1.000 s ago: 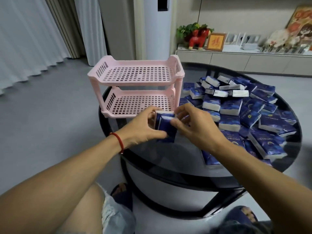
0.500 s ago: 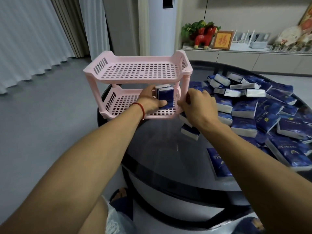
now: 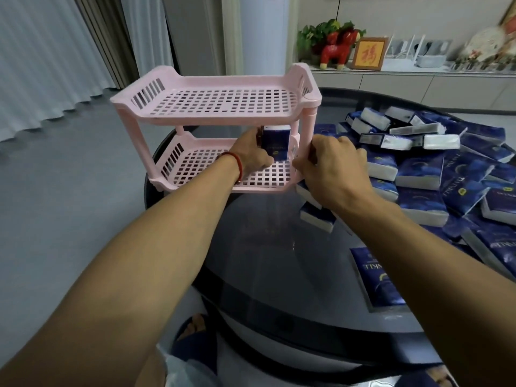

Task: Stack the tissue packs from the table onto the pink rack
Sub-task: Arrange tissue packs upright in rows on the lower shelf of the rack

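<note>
At the far left hang pale pleated curtains [image 3: 42, 65] above the grey floor. The pink plastic two-tier rack with perforated shelves [image 3: 212, 106] stands on the left part of the round dark glass table [image 3: 265, 269]; its top shelf carries nothing. The left hand [image 3: 250, 155], with a red cord bracelet [image 3: 236, 163] on the wrist, reaches inside the lower tier and grasps upright dark blue tissue packs [image 3: 276, 143], which stand at the right end of that shelf, close to the front right post. How many packs it holds I cannot tell. The right hand [image 3: 332, 171] is at the outside of the rack, its curled fingers [image 3: 303, 163] against the front right post and the corner of the lower shelf; whether they really grip the post I cannot tell. To the right, a big heap of blue and white tissue packs [image 3: 435, 174] covers the table, and one flat blue pack [image 3: 375, 277] lies apart near the front edge. Behind, on a white sideboard [image 3: 418, 79], stand a red horse figure [image 3: 339, 48] and a small framed picture [image 3: 368, 53]
</note>
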